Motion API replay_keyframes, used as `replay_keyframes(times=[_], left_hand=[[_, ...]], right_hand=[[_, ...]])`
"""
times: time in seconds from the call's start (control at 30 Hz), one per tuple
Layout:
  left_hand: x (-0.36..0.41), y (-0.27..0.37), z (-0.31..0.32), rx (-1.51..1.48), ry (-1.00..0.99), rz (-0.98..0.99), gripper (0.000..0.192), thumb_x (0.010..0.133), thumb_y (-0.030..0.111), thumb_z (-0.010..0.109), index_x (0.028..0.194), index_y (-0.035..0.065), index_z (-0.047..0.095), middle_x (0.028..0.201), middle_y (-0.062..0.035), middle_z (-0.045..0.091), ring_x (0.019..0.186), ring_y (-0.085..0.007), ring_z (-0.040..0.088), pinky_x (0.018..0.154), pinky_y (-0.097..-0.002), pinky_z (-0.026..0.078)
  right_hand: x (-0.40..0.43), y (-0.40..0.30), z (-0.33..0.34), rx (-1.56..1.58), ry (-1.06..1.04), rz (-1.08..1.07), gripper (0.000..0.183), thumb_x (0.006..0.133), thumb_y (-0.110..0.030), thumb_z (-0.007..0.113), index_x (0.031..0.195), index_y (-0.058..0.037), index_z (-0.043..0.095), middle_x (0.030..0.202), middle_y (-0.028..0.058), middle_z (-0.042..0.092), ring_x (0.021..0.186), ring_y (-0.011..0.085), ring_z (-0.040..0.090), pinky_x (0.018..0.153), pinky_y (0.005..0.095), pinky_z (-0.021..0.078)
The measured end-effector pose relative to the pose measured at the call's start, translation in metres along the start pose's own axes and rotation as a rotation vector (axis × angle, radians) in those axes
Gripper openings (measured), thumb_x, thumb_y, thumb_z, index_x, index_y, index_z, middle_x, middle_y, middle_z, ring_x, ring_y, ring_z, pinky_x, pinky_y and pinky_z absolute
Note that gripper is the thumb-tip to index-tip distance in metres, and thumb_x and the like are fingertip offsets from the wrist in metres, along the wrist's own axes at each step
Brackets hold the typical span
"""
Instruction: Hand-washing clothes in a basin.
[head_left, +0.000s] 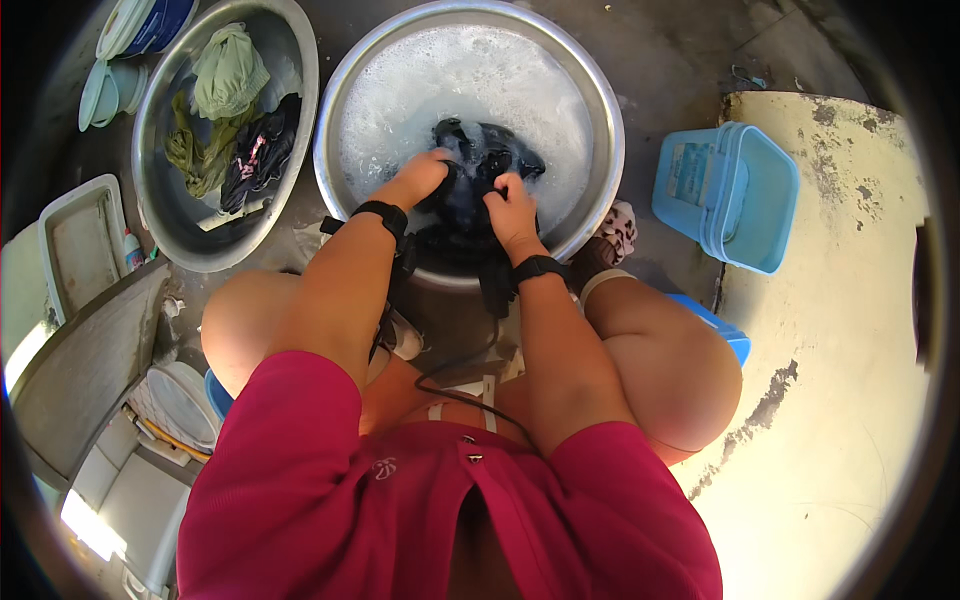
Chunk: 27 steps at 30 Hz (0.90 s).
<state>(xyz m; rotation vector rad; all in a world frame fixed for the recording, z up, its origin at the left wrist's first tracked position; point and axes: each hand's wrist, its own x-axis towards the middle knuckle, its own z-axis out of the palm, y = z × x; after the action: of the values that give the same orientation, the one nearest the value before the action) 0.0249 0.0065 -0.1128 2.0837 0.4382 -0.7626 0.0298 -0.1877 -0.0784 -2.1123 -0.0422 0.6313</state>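
A large round metal basin (609, 150) of foamy, soapy water stands before me. In its near half lies a soaked black cloth item (472, 195), partly under the water. My left hand (424, 176) grips its left side, with dark fabric showing by the fingers. On the right, my right hand (511, 210) pinches another part of the same cloth between curled fingers. Both wrists wear black straps, just over the basin's near rim. The exact shape of the cloth is hard to tell.
A second metal basin (307, 90) at the left holds a pale green garment (229, 71), an olive cloth (202, 150) and a dark cloth (262, 150). Stacked light-blue plastic containers (761, 199) stand right, beside a stained pale wall. A bottle (133, 251) and rectangular tray (116, 217) are far left.
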Motion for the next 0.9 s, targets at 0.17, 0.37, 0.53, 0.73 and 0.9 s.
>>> replay_keyframes(times=[0.17,0.37,0.53,0.73,0.9], left_hand=[[-0.059,0.072,-0.039,-1.118,0.067,-0.172,0.029,0.079,0.015,0.046,0.105,0.0117,0.059,0.1,-0.0036,0.062,0.091,-0.0166,0.058,0.077,-0.0313,0.043],[-0.115,0.12,-0.05,-1.192,0.091,0.053,0.036,0.082,0.015,0.047,0.118,0.0171,0.05,0.112,-0.0034,0.056,0.097,-0.0171,0.054,0.083,-0.0319,0.042],[-0.129,0.115,-0.03,-0.725,0.119,0.529,0.053,0.08,0.025,0.064,0.128,0.014,0.044,0.122,-0.0111,0.047,0.114,-0.0236,0.044,0.098,-0.0334,0.034],[-0.137,0.118,-0.025,-0.118,0.389,0.64,0.039,0.081,0.027,0.062,0.113,0.0072,0.049,0.112,-0.016,0.049,0.106,-0.0322,0.047,0.093,-0.0363,0.037],[-0.142,0.126,-0.023,-0.09,0.449,0.621,0.033,0.084,0.028,0.059,0.105,0.0057,0.049,0.105,-0.0183,0.051,0.1,-0.0333,0.05,0.087,-0.0357,0.04]], right_hand=[[0.008,-0.039,-0.028,0.864,0.163,0.057,0.02,0.082,-0.013,0.047,0.102,-0.0098,0.049,0.09,0.0045,0.057,0.084,0.0173,0.055,0.071,0.0303,0.0435],[-0.018,-0.087,-0.032,1.414,-0.103,0.124,0.034,0.086,-0.024,0.048,0.12,-0.0173,0.049,0.098,0.0056,0.06,0.089,0.0214,0.058,0.079,0.0393,0.0475],[-0.036,-0.108,-0.046,1.495,-0.246,0.375,0.027,0.085,-0.032,0.043,0.1,-0.0143,0.057,0.092,0.0036,0.062,0.082,0.0218,0.061,0.073,0.037,0.0502],[-0.046,-0.12,-0.04,1.358,-0.31,0.388,0.032,0.084,-0.037,0.038,0.09,-0.0112,0.056,0.083,0.0067,0.06,0.075,0.0222,0.06,0.063,0.0366,0.0509],[-0.046,-0.119,-0.033,1.438,-0.36,0.344,0.031,0.085,-0.035,0.038,0.089,-0.0096,0.056,0.082,0.0071,0.059,0.073,0.0214,0.06,0.062,0.0361,0.051]])
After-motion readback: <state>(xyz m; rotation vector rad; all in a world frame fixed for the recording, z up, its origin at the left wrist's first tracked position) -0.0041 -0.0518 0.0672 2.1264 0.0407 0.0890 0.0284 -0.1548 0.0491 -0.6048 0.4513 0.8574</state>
